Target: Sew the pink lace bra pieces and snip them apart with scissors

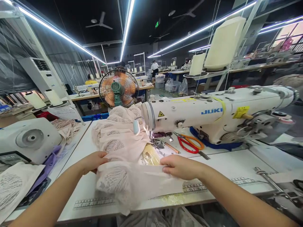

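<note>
Both of my hands grip a piece of pale pink sheer fabric with lace patches (132, 183) on the white sewing table (227, 164). My left hand (93, 161) pinches its upper left edge. Over at the upper right edge, my right hand (180, 166) pinches the cloth, just in front of the needle area (157, 143) of a white JUKI sewing machine (213, 113). A long pile of the same pink lace pieces (115, 132) stretches away behind the fabric toward the back of the table.
Red and orange-handled scissors (189, 143) lie under the machine arm. A desk fan (118, 89) stands at the table's far end. Another white machine (28, 138) and lace pieces (14, 186) sit to the left. Large thread cones (223, 42) stand behind. A person works far back (155, 66).
</note>
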Motion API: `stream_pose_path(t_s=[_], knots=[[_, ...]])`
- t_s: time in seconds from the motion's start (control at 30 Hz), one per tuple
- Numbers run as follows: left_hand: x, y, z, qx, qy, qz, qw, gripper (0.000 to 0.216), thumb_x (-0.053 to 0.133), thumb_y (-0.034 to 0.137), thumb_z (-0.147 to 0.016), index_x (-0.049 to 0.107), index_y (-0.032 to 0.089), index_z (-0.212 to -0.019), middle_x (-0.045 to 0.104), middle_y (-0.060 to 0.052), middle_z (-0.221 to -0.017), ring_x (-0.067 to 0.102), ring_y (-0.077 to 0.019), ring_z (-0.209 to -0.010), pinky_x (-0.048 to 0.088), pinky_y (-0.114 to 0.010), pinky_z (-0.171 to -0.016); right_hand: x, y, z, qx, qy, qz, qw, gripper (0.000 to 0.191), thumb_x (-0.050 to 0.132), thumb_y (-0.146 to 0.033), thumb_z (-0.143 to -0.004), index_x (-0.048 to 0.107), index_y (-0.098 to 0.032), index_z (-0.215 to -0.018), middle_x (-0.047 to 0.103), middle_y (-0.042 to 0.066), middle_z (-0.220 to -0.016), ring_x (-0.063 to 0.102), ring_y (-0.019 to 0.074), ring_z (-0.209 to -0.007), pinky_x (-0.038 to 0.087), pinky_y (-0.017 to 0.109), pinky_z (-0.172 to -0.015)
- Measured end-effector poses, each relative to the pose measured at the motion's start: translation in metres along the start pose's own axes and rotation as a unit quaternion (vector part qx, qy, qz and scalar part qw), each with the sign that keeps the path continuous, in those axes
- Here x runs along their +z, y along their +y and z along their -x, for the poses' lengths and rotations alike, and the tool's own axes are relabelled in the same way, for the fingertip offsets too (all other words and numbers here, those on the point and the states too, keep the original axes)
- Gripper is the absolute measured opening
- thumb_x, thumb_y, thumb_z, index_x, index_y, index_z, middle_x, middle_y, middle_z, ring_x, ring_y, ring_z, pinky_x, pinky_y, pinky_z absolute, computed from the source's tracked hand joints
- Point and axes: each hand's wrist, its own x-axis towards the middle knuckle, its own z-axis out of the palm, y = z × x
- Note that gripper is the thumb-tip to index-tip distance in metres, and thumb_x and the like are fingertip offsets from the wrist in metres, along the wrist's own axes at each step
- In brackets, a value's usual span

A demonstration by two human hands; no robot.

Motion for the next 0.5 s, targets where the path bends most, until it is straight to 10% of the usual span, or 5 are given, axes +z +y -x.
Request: stream_pose_path(t_s=[0.23, 0.5], knots=[[-0.015, 0.044, -0.022, 0.001, 0.163, -0.298, 0.941, 0.007, 0.061, 0.019, -0.064, 0.059, 0.014, -0.068, 0.065, -0.014, -0.081, 0.061, -0.0346, -0.087, 0.046, -0.043, -0.071, 0.035, -0.018, -0.041, 0.107, 0.177, 0.171, 0.963, 0.022, 0.045, 0.000, -0.080, 0.060, -0.015, -0.078, 0.061, 0.012, -0.091, 0.053, 0.0252, -0.091, 0.037, 0.034, -0.073], [0.066, 0.120, -0.055, 0.156, 0.196, -0.269, 0.930, 0.023, 0.052, 0.018, -0.081, 0.060, 0.018, -0.103, 0.064, -0.012, -0.101, 0.063, -0.0247, -0.092, 0.047, -0.033, -0.076, 0.079, -0.028, -0.050, 0.120, 0.227, 0.246, 0.935, 0.023, 0.051, -0.006, -0.081, 0.063, -0.013, -0.100, 0.063, 0.014, -0.086, 0.059, 0.0277, -0.080, 0.048, 0.037, -0.065]])
